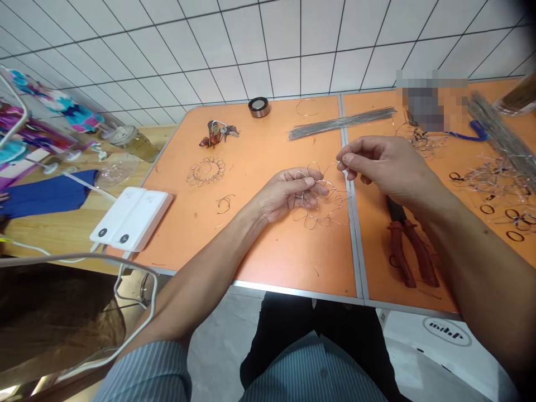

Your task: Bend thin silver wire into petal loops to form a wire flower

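A person's left hand [285, 195] pinches a looped wire flower [320, 215] between thumb and curled fingers, above an orange table [268, 262]. The flower's loops fan out below the hand, just off the tabletop or resting on it; the view does not settle which. The right hand [379, 164], raised just beside it, pinches a thin wire end [340, 163] between thumb and forefinger, its other fingers loosely curled.

Beyond the hands lies a bundle of straight steel rods [341, 124]. Below the right hand rest red-handled pliers [412, 251]. Left of the left hand sit a 2nd wire flower [205, 171] and a small wire scrap [225, 204], with a roll of tape [258, 106] and a set of keys [218, 134] farther ahead. Right of the right hand spreads a tangle of wire pieces [494, 181], among black wire rings [506, 215]. Far left of the left hand stand 2 white boxes [130, 219].
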{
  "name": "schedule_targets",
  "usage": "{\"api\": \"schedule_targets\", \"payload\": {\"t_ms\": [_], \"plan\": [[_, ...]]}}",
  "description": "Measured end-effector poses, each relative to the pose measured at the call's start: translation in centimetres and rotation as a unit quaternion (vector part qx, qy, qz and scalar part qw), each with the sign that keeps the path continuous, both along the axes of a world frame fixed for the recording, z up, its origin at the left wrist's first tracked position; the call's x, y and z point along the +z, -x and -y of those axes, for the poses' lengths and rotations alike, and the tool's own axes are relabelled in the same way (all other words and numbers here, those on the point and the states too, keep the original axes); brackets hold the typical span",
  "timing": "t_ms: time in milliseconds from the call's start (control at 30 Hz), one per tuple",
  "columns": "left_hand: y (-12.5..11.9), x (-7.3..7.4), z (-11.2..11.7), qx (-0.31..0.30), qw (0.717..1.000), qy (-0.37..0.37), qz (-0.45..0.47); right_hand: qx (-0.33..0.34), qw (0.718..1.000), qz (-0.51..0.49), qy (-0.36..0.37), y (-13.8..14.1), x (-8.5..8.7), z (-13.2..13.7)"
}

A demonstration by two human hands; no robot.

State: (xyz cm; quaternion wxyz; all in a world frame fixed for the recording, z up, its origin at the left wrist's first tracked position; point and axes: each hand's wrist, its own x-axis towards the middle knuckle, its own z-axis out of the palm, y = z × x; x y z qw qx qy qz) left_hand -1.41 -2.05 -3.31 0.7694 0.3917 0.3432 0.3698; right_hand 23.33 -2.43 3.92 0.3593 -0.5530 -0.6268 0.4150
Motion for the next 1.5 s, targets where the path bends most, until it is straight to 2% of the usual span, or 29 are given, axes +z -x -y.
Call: {"api": "schedule_targets", "payload": {"t_ms": [200,500,833,1033,1500], "plan": [[0.0,0.0,0.0,-0.003,1.000,-0.003,-0.011,0.039,0.999,0.015,-0.011,0.0,-0.4,0.0],[-0.1,0.0,0.0,-0.009,1.000,0.002,0.013,0.017,1.000,0.017,-0.006,0.0,-0.1,0.3],[0.0,-0.1,-0.1,-0.023,1.000,-0.006,0.017,0.022,0.999,0.020,-0.026,0.0,0.1,0.5],[0.0,0.0,-0.1,-0.024,0.999,-0.012,0.029,0.012,1.000,0.024,0.000,-0.1,-0.6,-0.1],[-0.1,0.1,0.0,-0.018,1.000,-0.008,0.023,0.044,0.996,0.059,0.042,0.0,-1.3,-0.4]]}}
